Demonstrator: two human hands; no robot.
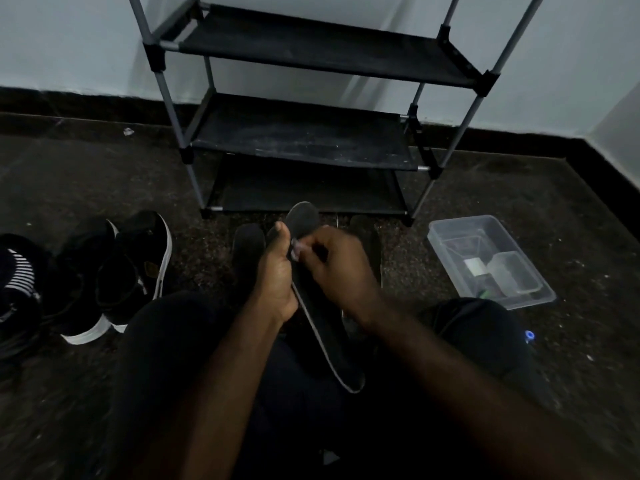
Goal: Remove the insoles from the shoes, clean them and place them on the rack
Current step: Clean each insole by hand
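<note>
My left hand (277,271) grips a long black insole (325,341) around its middle and holds it tilted over my lap, its toe end pointing toward the rack. My right hand (337,268) pinches a small pale thing (297,250), perhaps a wipe or cloth, against the insole's upper part. Two more dark insoles lie on the floor behind my hands, one on the left (247,251) and one on the right (367,237). A pair of black shoes with white soles (114,271) stands on the floor to my left. The black shoe rack (304,133) stands ahead by the wall.
A clear plastic tub (488,261) holding a smaller container and small items sits on the floor at the right. A dark striped shoe (19,278) lies at the far left edge. My legs in dark trousers fill the foreground. The floor is dark and speckled.
</note>
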